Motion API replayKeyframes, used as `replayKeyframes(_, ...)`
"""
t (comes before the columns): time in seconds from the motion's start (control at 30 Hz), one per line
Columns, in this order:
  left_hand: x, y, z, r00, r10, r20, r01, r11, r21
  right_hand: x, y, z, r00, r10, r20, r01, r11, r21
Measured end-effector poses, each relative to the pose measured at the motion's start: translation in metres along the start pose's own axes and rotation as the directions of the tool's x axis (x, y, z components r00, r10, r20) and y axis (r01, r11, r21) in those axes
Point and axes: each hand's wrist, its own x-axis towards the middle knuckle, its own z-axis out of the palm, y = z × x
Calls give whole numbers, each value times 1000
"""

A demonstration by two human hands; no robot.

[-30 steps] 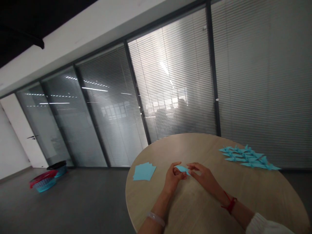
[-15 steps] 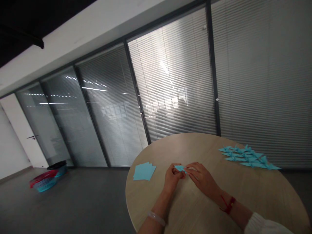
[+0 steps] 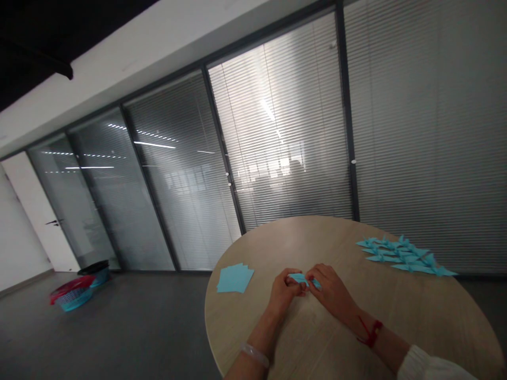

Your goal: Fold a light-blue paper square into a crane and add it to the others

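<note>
Between my hands, over the middle of the table, is a small folded piece of blue origami paper point(image 3: 297, 277). My left hand point(image 3: 284, 291) is closed on its left part, thumb and fingers pinching it. The fingers of my right hand point(image 3: 328, 286) pinch its right side, and a bit of blue shows beneath them. My fingers hide much of the folds. Left of my hands lies a loose stack of flat blue paper sheets point(image 3: 234, 278). Several folded blue paper cranes point(image 3: 407, 256) sit in rows toward the right edge of the table.
The round wooden table point(image 3: 301, 237) stands near a glass partition with blinds point(image 3: 277, 132). On the floor at far left are a blue basket with a red cover point(image 3: 73, 295) and a second basket with a black cover point(image 3: 99, 272).
Both hands have shifted slightly to the right with the paper. My right fingers have curled in more around it, and blue paper now shows on the right side of the grip too.
</note>
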Motion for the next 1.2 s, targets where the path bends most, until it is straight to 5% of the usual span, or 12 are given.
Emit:
replayKeyframes(0.27,-1,4,-1,999,-42,-23,40,997,-70,2,-6,-7,989,-145,-13,144,987,-78)
replayKeyframes(1.2,-1,4,-3,1000,6,26,-5,999,-47,-2,0,-1,984,-171,42,176,962,-210)
